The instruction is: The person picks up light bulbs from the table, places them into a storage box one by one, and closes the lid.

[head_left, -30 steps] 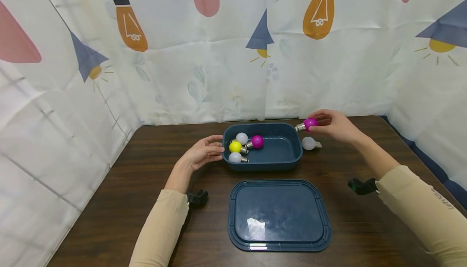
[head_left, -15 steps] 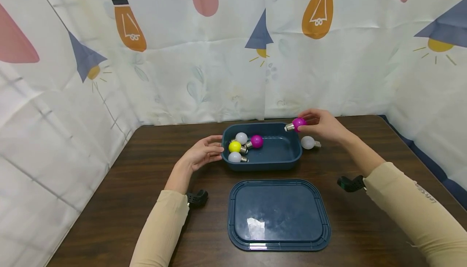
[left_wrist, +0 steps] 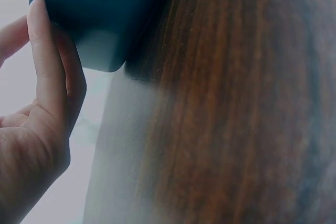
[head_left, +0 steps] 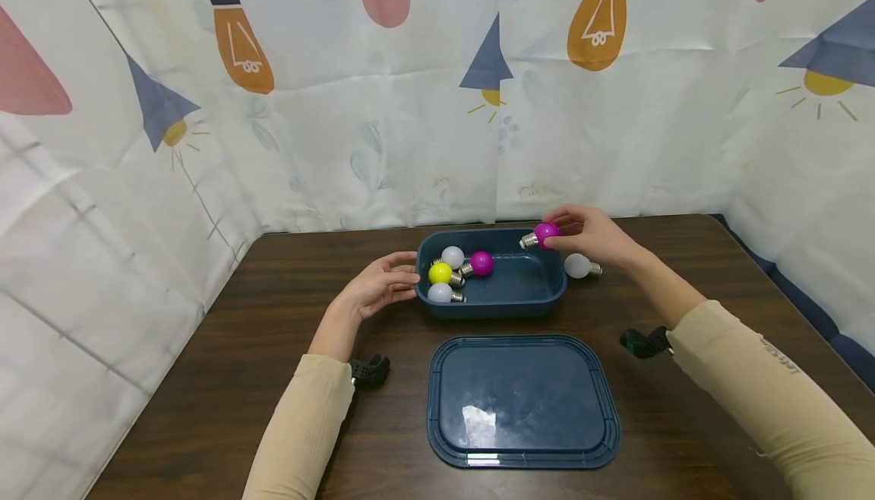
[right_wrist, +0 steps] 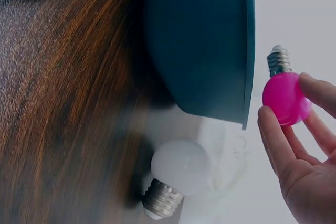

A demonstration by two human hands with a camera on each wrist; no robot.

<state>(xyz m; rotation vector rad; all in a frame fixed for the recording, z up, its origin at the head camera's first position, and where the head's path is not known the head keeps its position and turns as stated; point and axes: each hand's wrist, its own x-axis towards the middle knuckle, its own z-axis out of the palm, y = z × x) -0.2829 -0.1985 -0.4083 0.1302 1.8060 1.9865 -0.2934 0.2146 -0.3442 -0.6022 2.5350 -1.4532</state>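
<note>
My right hand (head_left: 589, 235) pinches a magenta light bulb (head_left: 546, 235) by its round globe, above the right end of a dark blue box (head_left: 522, 310). The bulb's metal screw base points left; in the right wrist view the magenta bulb (right_wrist: 286, 98) is raised beyond the box rim. At the box's left end, my left hand (head_left: 379, 285) rests its fingertips against the outer wall, with fingers extended. Inside, on the left side, lie a yellow bulb (head_left: 440, 273), a second magenta bulb (head_left: 481, 263) and two white bulbs, one at the back (head_left: 453, 257) and one in front (head_left: 440, 292).
A white bulb (head_left: 577, 266) lies on the dark wooden table (head_left: 328, 439) just right of the box. In front of the box a flat dark blue lid (head_left: 522, 401) lies on the table. A printed white curtain (head_left: 424, 158) hangs behind the table's far edge.
My right hand has carried the magenta bulb leftward, from beyond the box's right rim to over its right end. My left hand has stayed at the box's left end.
</note>
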